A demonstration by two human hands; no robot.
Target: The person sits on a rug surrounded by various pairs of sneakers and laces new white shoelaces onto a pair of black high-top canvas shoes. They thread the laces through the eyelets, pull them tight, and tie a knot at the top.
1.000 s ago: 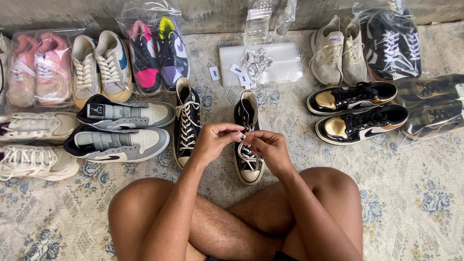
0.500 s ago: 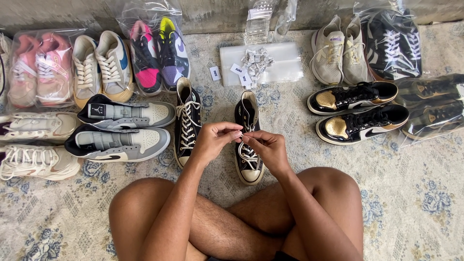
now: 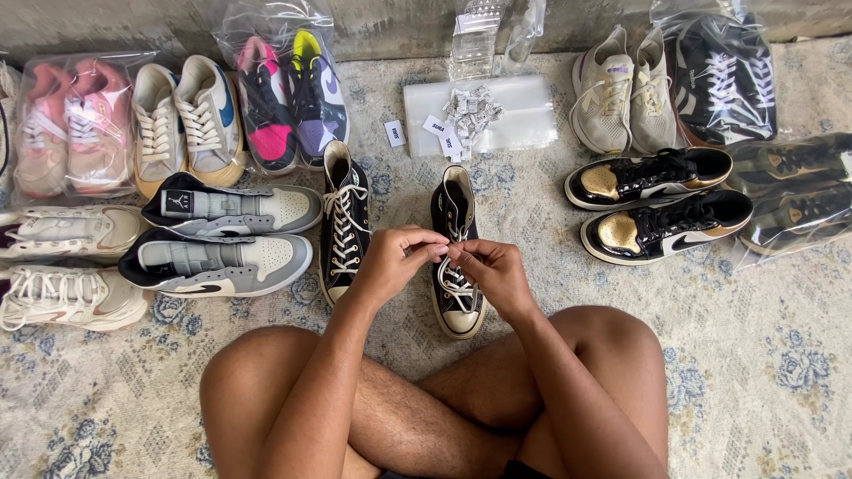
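Both hands, left (image 3: 398, 262) and right (image 3: 491, 273), grips pinching white laces (image 3: 454, 282) of black high-top (image 3: 456, 253); bagged sneakers (image 3: 286, 93) behind.

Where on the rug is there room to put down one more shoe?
Bare rug lies at the right, below the black-and-gold sneakers and beside the knee. Another patch lies at the lower left, under the white sneaker. It is crowded around both hands on the black high-top, and along the wall.

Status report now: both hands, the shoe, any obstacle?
Left hand and right hand both pinching white laces. Black high-top shoe flat on rug. Its twin beside, not blocking.
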